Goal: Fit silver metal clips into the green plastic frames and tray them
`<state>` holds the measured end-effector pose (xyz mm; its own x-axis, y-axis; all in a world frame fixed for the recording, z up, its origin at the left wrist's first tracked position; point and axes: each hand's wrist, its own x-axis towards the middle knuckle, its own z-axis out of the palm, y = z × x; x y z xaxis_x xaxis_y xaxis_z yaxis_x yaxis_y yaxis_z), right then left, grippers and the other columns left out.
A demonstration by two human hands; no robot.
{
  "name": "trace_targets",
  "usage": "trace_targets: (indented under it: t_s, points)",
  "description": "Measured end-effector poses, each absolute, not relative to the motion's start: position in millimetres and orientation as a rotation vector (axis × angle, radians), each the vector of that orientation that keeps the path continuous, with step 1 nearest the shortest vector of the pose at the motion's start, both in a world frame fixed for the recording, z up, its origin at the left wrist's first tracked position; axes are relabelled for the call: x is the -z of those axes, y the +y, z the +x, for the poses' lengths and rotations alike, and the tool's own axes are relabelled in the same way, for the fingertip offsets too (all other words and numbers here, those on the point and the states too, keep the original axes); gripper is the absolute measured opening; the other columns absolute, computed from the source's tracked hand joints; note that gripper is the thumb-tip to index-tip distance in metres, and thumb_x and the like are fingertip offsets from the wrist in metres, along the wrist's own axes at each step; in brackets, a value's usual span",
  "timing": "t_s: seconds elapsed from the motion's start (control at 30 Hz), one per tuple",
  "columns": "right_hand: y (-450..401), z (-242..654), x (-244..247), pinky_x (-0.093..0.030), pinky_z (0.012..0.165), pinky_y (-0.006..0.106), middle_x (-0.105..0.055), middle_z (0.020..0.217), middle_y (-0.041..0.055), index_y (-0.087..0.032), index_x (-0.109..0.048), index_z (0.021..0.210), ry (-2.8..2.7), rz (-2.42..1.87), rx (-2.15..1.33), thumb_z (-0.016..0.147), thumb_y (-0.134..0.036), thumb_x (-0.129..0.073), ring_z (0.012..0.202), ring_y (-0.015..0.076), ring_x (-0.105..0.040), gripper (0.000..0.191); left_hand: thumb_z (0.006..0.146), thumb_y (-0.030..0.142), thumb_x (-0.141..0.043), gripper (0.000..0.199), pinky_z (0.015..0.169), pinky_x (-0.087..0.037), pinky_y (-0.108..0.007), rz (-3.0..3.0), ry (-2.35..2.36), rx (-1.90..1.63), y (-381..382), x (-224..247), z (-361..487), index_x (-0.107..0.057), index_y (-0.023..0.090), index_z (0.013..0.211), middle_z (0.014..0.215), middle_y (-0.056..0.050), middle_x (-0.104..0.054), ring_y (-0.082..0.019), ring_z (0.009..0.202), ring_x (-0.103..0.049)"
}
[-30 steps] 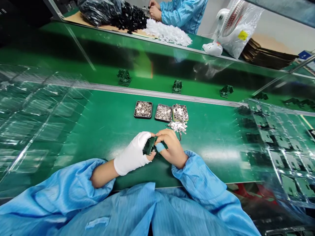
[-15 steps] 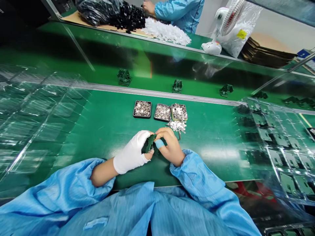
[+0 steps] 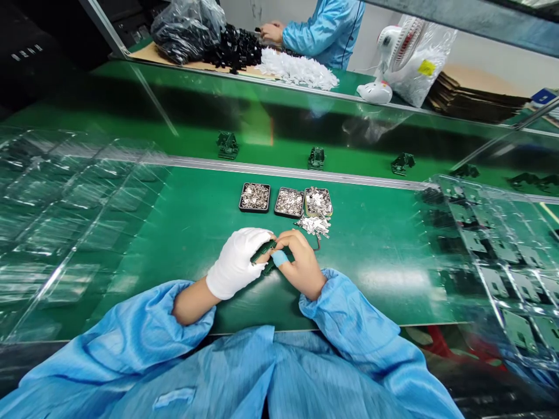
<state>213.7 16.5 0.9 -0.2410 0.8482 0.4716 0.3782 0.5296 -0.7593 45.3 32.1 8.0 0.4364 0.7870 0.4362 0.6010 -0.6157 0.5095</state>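
Note:
My left hand (image 3: 238, 261), in a white glove that leaves the fingertips bare, is closed around a small green circuit board (image 3: 264, 251). The board is tilted and partly covered by the fingers. My right hand (image 3: 301, 262), with blue tape around the thumb, pinches at the board's right edge; whatever lies between its fingertips is hidden. Just beyond the hands are a black tray (image 3: 254, 197) of small silvery metal parts, a second such tray (image 3: 289, 202) and a third tray (image 3: 318, 202). A loose heap of flat silvery pieces (image 3: 315, 224) lies in front of them.
Stacked clear plastic trays (image 3: 65, 203) stand at left. At right, a clear compartment tray (image 3: 493, 250) holds several green boards. Green assemblies (image 3: 315, 157) sit on the strip behind a metal rail (image 3: 279, 174). A co-worker's hand (image 3: 273, 32), black parts, white parts and a fan (image 3: 384, 64) are beyond.
The green board has turned from nearly upright to a flatter slant between my hands. My left hand has rotated with it, while my right hand stays at its edge. The view has shifted slightly.

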Motion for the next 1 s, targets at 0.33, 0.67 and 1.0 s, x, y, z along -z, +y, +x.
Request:
trace_targets:
  t_s: [0.33,0.67,1.0]
  points:
    - [12,214,10,-0.048,0.083,0.036,-0.059,0.094,0.0089,-0.021,-0.049,0.086,-1.931,-1.097,-0.491,0.079,-0.009,-0.042,0.094,0.0207,-0.056,0.015,0.076,0.020,-0.044,0.023,0.075,-0.049,-0.043,2.576,1.464,-1.025,17,1,62,-0.055,0.012,0.095,0.088,-0.014,-0.062,-0.029,0.082,-0.060]
    - [25,223,-1,-0.049,0.079,0.032,-0.059,0.091,0.0037,-0.020,-0.053,0.093,-1.894,-1.137,-0.806,0.076,-0.013,-0.047,0.086,0.0173,-0.058,0.019,0.071,0.036,-0.055,0.042,0.082,-0.049,-0.041,2.126,1.275,-0.887,22,14,57,-0.044,0.017,0.106,0.099,-0.008,-0.055,-0.025,0.093,-0.057]
    - [22,207,-8,-0.047,0.085,0.036,-0.060,0.100,0.0064,-0.021,-0.049,0.095,-2.078,-1.247,-0.760,0.067,-0.004,-0.043,0.095,0.0207,-0.056,0.034,0.072,0.027,-0.046,0.011,0.067,-0.043,-0.030,1.892,1.267,-0.741,34,-7,49,-0.048,0.019,0.079,0.074,0.002,-0.054,-0.017,0.072,-0.052]
